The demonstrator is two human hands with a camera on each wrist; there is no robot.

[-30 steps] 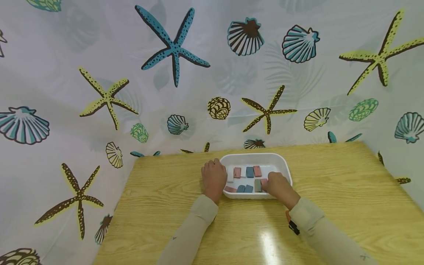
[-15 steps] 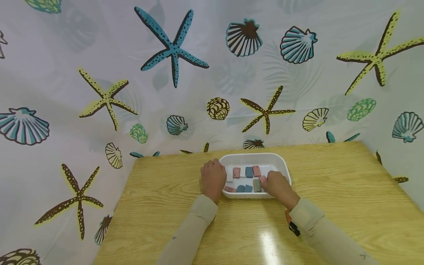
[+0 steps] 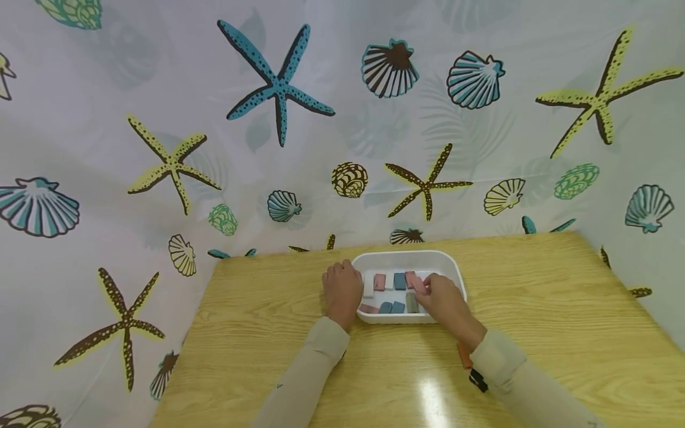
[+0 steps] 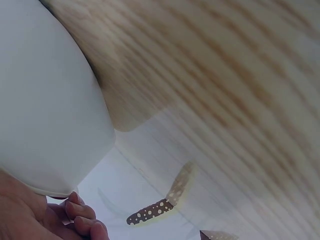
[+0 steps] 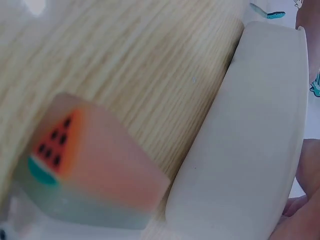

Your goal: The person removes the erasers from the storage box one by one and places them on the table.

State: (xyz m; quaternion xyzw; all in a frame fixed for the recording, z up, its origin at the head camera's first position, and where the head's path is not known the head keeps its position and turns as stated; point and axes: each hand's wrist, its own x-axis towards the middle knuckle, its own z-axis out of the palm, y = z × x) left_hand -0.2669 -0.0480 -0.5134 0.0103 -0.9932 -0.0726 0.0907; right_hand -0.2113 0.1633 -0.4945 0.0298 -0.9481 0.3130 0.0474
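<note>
A white oval tray point(image 3: 401, 319) on the wooden table holds several small eraser-like blocks in two loose rows. My left hand point(image 3: 343, 291) grips the tray's left rim; in the left wrist view its curled fingers point(image 4: 82, 217) meet the rim. Over the tray's right part, my right hand point(image 3: 448, 302) pinches a pink block point(image 3: 419, 286) between thumb and fingers. That block overlaps another pink block point(image 3: 409, 277) in the back row. Nearby lie a grey block point(image 3: 411, 303), a blue block point(image 3: 399, 282) and a white block point(image 3: 368, 285).
An orange and black object point(image 3: 464, 356) lies partly hidden beside my right sleeve. A blurred pink-green piece with a watermelon picture point(image 5: 55, 150) appears close in the right wrist view. Behind the table point(image 3: 257, 333) hangs a curtain point(image 3: 321, 65) printed with shells and starfish.
My right hand has lifted the pink block from beside the grey one and carried it up and left toward the back row. The left hand stays on the tray's rim.
</note>
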